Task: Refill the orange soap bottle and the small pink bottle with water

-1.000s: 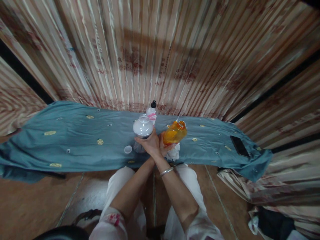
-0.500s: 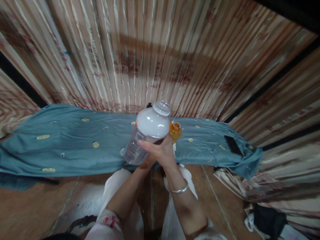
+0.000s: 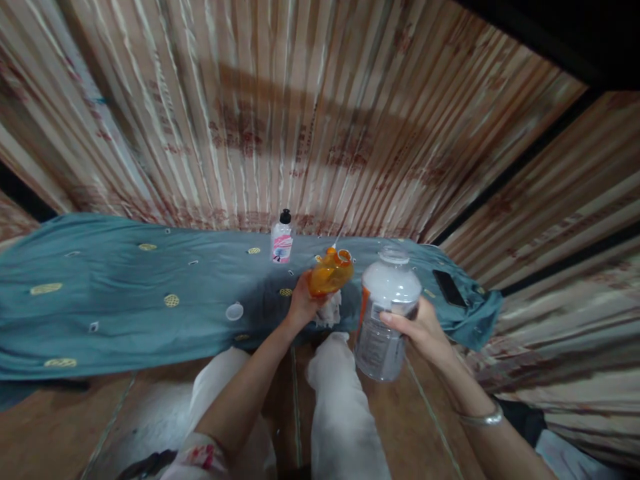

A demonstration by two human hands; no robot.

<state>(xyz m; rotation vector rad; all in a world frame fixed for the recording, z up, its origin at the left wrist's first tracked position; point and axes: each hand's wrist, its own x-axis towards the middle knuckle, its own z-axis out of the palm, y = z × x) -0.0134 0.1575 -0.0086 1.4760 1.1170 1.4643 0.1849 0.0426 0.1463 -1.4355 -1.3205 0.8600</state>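
Note:
My left hand point(image 3: 304, 301) is closed around a translucent orange bottle point(image 3: 327, 277) with an open round neck and a thin pale spout rising from it. The bottle is held above the teal cloth. In my right hand point(image 3: 425, 330) is a large clear plastic bottle point(image 3: 387, 320) with an orange-edged label. It stands roughly upright, its neck uncapped, in front of the bench edge. Just under the orange bottle lies a crumpled white tissue or cloth point(image 3: 329, 312). A round clear lid point(image 3: 234, 311) rests on the cloth to the left.
The teal patterned cloth point(image 3: 120, 280) covers a long narrow surface. At its back stands a white squeeze bottle point(image 3: 282, 243) with a black cap and pink label. A black phone point(image 3: 449, 288) lies on the right. Pleated curtains point(image 3: 280, 120) hang close behind.
The large bottle has moved right and down, away from the orange bottle. My left hand and the orange bottle, partly hidden before, now show plainly, as does the squeeze bottle. The view has shifted slightly.

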